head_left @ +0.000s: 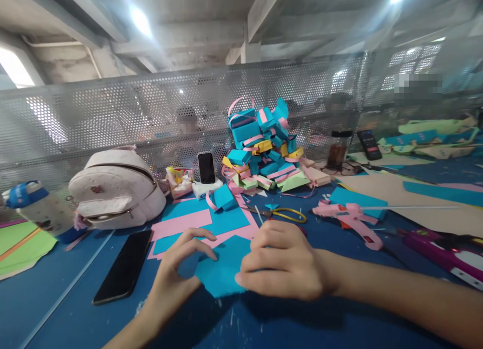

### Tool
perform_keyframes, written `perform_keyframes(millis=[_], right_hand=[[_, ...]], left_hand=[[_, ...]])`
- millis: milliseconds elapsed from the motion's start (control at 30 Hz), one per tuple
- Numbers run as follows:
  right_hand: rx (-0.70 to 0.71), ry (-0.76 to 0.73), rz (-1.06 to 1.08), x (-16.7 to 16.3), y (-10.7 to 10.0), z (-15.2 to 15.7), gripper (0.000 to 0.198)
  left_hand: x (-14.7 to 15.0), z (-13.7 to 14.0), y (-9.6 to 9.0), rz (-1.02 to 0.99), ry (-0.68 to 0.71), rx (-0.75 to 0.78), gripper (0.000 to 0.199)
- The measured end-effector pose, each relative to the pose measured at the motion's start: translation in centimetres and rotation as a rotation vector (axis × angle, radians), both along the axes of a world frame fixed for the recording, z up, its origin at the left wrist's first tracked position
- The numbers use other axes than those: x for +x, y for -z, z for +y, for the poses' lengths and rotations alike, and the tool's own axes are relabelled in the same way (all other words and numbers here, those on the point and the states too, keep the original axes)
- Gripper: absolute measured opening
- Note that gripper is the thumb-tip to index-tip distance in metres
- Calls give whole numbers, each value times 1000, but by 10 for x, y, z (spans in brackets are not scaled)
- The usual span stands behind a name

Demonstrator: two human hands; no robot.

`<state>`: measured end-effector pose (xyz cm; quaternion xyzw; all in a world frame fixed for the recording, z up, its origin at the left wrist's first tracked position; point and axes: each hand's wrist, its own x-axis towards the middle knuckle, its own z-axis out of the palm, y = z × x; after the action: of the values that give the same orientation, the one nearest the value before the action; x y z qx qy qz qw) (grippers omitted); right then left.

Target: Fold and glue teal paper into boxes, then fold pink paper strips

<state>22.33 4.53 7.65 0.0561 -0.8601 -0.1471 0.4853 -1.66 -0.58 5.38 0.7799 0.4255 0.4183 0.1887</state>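
Note:
A piece of blue paper is held between my two hands, a little above the table. My right hand is closed on its right side, the fingers curled and the thumb on the paper. My left hand curves around the left edge; its thumb tip goes behind the paper and a bent fingertip meets its surface. A thin whitish stick shows just above my right knuckles; whether I hold it cannot be told. Beyond my hands lie yellow-handled scissors and flat blue and pink paper sheets.
A pile of blue paper boxes with pink strips stands by the perforated metal screen. Leftward are a black phone, a white backpack and a bottle. A pink glue gun and a magenta tool lie right.

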Motion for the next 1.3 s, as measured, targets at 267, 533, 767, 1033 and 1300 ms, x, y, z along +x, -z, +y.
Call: perform_keyframes(millis=[267, 533, 767, 1033, 1300], right_hand=[[-102, -75, -14, -3, 6, 2, 15], [-698, -180, 19, -9, 8, 3, 9], [-861, -122, -18, -11, 12, -1, 7], [-576, -31, 117, -4, 2, -11, 17], [-73, 109, 84, 4, -5, -25, 22]], left_hand=[[3, -4, -6, -8, 103, 176, 12], [11, -12, -8, -146, 105, 109, 12], [13, -21, -10, -129, -40, 100, 10], [15, -24, -13, -95, -113, 222, 17], [25, -36, -18, -72, -91, 151, 19]])
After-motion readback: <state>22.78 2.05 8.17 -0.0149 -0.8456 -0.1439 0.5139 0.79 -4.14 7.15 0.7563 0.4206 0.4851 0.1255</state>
